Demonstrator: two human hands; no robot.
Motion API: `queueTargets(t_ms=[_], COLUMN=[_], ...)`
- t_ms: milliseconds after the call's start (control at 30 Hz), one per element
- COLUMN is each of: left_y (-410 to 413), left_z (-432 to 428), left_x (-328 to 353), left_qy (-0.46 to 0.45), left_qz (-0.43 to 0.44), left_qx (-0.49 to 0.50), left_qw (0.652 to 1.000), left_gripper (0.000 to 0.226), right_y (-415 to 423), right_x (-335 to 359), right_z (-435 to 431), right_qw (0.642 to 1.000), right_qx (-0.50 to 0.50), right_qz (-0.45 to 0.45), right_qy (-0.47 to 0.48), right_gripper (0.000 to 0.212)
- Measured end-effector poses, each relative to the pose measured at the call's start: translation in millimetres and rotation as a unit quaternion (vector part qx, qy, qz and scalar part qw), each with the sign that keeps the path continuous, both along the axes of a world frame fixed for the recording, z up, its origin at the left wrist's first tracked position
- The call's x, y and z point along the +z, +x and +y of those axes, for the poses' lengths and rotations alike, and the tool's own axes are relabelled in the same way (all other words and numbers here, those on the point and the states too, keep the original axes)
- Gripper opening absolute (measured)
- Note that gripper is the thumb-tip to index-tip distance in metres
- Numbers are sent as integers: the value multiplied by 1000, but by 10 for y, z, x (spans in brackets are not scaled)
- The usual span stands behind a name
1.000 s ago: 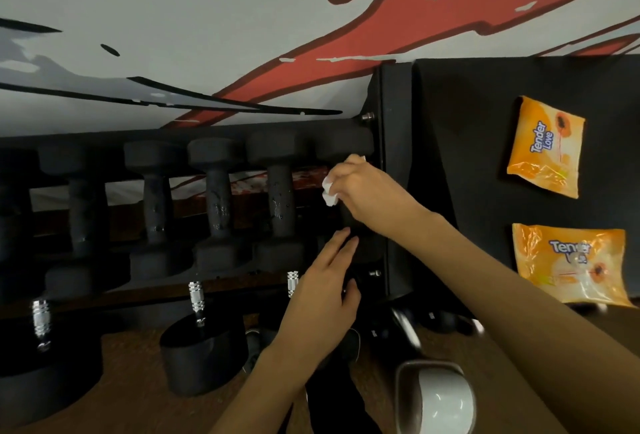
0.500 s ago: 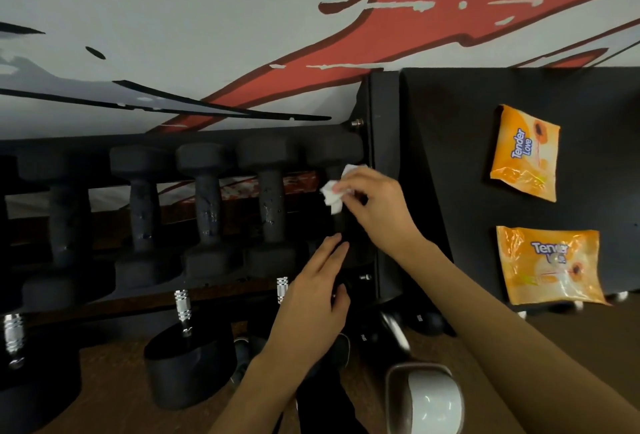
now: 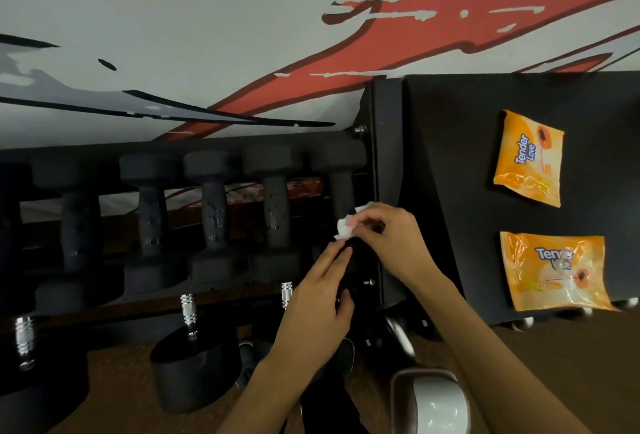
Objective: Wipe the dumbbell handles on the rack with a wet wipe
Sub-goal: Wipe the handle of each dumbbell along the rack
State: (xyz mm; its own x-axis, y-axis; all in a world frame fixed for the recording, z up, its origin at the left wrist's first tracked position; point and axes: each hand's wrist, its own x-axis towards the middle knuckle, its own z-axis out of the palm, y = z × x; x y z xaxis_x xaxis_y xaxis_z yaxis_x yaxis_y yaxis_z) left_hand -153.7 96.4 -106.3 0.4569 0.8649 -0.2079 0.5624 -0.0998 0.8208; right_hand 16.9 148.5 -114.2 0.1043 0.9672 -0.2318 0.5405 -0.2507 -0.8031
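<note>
Several black hex dumbbells lie side by side on a black rack (image 3: 375, 163). The rightmost dumbbell (image 3: 341, 170) sits against the rack's end post. My right hand (image 3: 388, 236) pinches a crumpled white wet wipe (image 3: 346, 228) against the lower part of that dumbbell's handle. My left hand (image 3: 320, 309) rests flat on the dumbbell's near head, fingers pointing up toward the wipe. The dumbbell beside it (image 3: 275, 212) shows wet spots on its handle.
Two orange wet-wipe packs (image 3: 530, 158) (image 3: 554, 271) lie on a black surface (image 3: 450, 143) right of the rack. Larger dumbbells with chrome handles (image 3: 188, 312) stand on the brown floor below. A white and grey object (image 3: 433, 402) sits at the bottom edge.
My right hand has slid the wipe down the rightmost handle toward the near head. The left hand has stayed on that head. The view has tilted slightly.
</note>
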Motion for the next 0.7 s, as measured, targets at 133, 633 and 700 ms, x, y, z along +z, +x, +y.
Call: queueTargets(t_ms=[133,633,700], left_y=[-7,-30,-27], left_z=[-5,26,30], left_x=[-20,28,19], left_qy=[7,-8,-2], left_qz=[-2,0,4], left_qx=[7,4,5], left_qw=[1000,1000,1000], left_gripper=[59,59,58], right_y=[-83,-18,-10], right_x=[-35,-35,-34], right_z=[256,-49,-1], right_qw=[986,995,996], right_qx=[-141,-89,-87], right_qz=[89,35,31], right_qy=[19,6,11], right_gripper=[11,18,20])
